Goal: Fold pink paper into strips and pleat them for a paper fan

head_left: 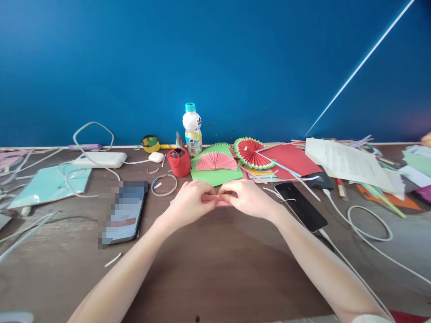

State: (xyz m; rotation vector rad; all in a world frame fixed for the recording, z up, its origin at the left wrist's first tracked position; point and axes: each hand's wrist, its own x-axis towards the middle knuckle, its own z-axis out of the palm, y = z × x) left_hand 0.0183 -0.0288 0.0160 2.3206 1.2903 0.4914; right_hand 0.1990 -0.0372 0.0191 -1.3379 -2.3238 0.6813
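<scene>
- Hands: left hand (190, 202) and right hand (247, 197) meet at the table's middle, both pinching a narrow folded strip of pink paper (220, 200) lying on the brown wooden table (215, 269)
- Risk: uneven finger pressure would likely skew the pleats
- Risk: the black phone (301, 206) lies near the right wrist and could be nudged

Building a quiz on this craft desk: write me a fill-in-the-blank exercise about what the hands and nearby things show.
1. The left hand and right hand together pinch a folded strip of ____ paper.
2. The pink paper fan lies on a ____ sheet.
3. The bottle has a ____ cap.

Missing words: pink; green; blue
</scene>
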